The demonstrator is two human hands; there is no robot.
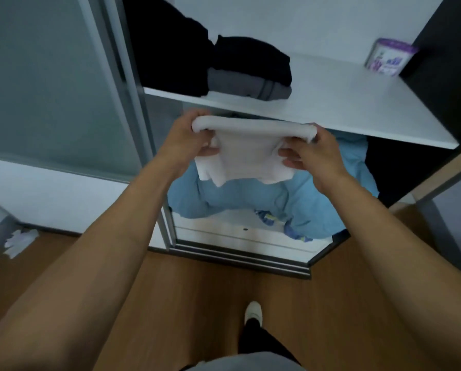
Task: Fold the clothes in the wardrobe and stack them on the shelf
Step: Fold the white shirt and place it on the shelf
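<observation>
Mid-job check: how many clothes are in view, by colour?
Black cloth garments on the white shelf: 2
Grey folded garment under one black: 1
White cloth garment held in left hand and right hand: 1
Light blue crumpled garment below shelf: 1
Total: 5

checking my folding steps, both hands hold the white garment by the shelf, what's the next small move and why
Probably lift the white garment up and forward onto the bare shelf, beside the dark stack. It looks folded, the left hand and right hand hold its two ends, and it hangs right at the shelf's front edge.
</observation>
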